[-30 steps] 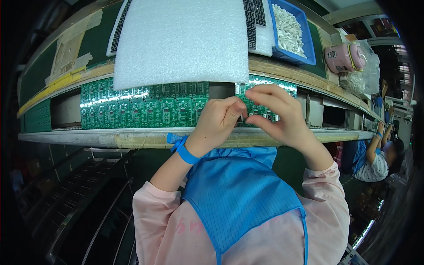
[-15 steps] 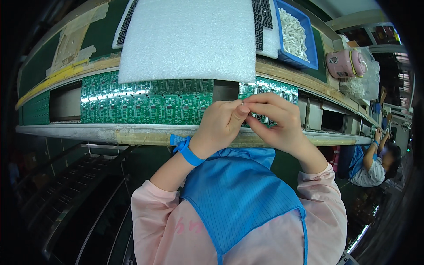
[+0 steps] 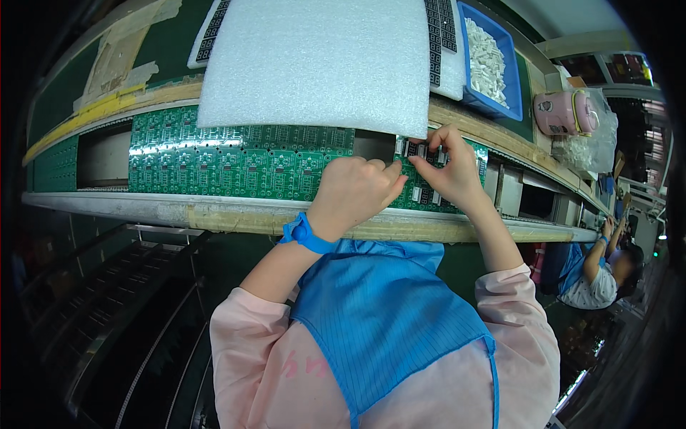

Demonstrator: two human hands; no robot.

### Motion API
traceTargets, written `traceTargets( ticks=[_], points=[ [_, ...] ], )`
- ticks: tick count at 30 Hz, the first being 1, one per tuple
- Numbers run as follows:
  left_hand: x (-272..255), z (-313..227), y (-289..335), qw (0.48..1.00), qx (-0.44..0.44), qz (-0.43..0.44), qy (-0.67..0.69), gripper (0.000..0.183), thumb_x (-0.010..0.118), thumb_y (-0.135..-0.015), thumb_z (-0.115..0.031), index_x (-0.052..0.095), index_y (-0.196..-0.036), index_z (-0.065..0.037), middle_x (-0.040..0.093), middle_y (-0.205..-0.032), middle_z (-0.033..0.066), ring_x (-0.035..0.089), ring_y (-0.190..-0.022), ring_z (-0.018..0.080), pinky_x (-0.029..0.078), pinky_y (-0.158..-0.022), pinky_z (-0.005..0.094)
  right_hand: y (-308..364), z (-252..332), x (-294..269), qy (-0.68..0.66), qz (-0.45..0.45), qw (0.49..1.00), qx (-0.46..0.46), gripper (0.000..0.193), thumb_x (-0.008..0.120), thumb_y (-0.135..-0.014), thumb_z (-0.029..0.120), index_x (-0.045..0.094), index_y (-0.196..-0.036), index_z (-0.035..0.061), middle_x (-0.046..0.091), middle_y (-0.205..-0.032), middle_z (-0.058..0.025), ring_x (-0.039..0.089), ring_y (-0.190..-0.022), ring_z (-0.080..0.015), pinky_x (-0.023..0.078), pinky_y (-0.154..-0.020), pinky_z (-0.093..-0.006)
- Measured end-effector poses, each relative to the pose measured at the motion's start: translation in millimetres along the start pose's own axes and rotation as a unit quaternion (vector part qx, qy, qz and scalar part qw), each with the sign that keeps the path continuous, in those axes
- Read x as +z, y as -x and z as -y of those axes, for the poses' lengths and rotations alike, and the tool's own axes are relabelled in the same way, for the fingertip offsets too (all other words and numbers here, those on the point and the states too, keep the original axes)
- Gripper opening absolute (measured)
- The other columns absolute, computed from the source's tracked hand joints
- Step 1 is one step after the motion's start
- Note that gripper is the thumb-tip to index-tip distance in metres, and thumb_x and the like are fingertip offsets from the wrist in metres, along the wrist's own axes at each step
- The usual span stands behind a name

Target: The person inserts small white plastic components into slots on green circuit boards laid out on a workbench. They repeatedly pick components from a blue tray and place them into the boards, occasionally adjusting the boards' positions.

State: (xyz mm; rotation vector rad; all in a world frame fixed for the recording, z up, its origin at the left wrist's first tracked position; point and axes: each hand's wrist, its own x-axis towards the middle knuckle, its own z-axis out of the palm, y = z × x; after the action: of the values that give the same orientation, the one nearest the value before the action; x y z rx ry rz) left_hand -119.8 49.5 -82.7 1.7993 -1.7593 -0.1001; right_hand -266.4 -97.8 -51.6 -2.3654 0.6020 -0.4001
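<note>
Circuit board (image 3: 444, 203), green and fitted with white connectors and black digit displays, lies in the rail (image 3: 279, 204) before you, partly under your right hand (image 3: 450, 168). Your right thumb and fingertips stand apart over its upper left part, near the parts mounted there; whether a small piece sits between them, I cannot tell. Your left hand (image 3: 357, 187) is bent with its fingers curled, the index fingertip by the board's left edge; its grip is hidden, so I cannot tell if it pinches anything. Left of that, past a gap in the rail, lies a long row of green boards (image 3: 236, 166). Beyond your hands, a white foam sheet (image 3: 314, 64) overhangs the rail, with black digit displays (image 3: 434, 46) beside it, and a blue bin (image 3: 493, 106) of white connectors (image 3: 486, 64) farther right. Your left wrist wears a blue band (image 3: 309, 237).
</note>
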Motion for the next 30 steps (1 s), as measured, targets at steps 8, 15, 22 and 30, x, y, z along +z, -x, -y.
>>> traceTargets(
  ticks=[8, 15, 22, 30],
  points=[
    [2, 0, 0, 1.000, 0.001, -0.005, 0.009, 0.022, 0.069, -0.089, -0.029, 0.078, -0.093, -0.010, 0.064, -0.059, 0.0050, 0.064, -0.052, 0.0209, 0.048, -0.046, 0.0340, 1, -6, 2, -0.023, 0.009, 1.000, -0.008, 0.044, 0.078, -0.079, 0.000, 0.036, -0.090, 0.0074, 0.072, -0.101, -0.0159, 0.069, -0.090, -0.0287, 0.052, -0.074, -0.0355],
    [3, 1, 1, 1.000, 0.000, -0.016, 0.006, 0.022, 0.069, -0.088, -0.030, 0.078, -0.093, -0.011, 0.063, -0.059, 0.0046, 0.064, -0.052, 0.0204, 0.048, -0.046, 0.0339, -4, 8, -3, 0.018, 0.034, 0.999, 0.031, 0.045, 0.078, -0.079, 0.000, 0.036, -0.091, 0.0072, 0.071, -0.100, -0.0161, 0.068, -0.086, -0.0283, 0.051, -0.073, -0.0343],
    [4, 0, 1, 1.000, -0.012, -0.010, 0.012, 0.022, 0.069, -0.088, -0.030, 0.078, -0.093, -0.010, 0.064, -0.060, 0.0050, 0.065, -0.053, 0.0203, 0.048, -0.046, 0.0339, 3, -1, 3, -0.010, 0.008, 1.000, 0.019, 0.047, 0.080, -0.078, 0.000, 0.035, -0.091, 0.0072, 0.072, -0.101, -0.0163, 0.066, -0.081, -0.0225, 0.052, -0.070, -0.0313],
    [4, -1, 1, 1.000, -0.014, -0.004, 0.016, 0.022, 0.069, -0.088, -0.030, 0.077, -0.092, -0.010, 0.064, -0.060, 0.0053, 0.065, -0.053, 0.0205, 0.048, -0.047, 0.0340, 4, -8, 6, -0.010, -0.001, 1.000, 0.021, 0.049, 0.082, -0.076, 0.000, 0.036, -0.093, 0.0066, 0.071, -0.102, -0.0175, 0.065, -0.079, -0.0216, 0.053, -0.070, -0.0321]
  ],
)
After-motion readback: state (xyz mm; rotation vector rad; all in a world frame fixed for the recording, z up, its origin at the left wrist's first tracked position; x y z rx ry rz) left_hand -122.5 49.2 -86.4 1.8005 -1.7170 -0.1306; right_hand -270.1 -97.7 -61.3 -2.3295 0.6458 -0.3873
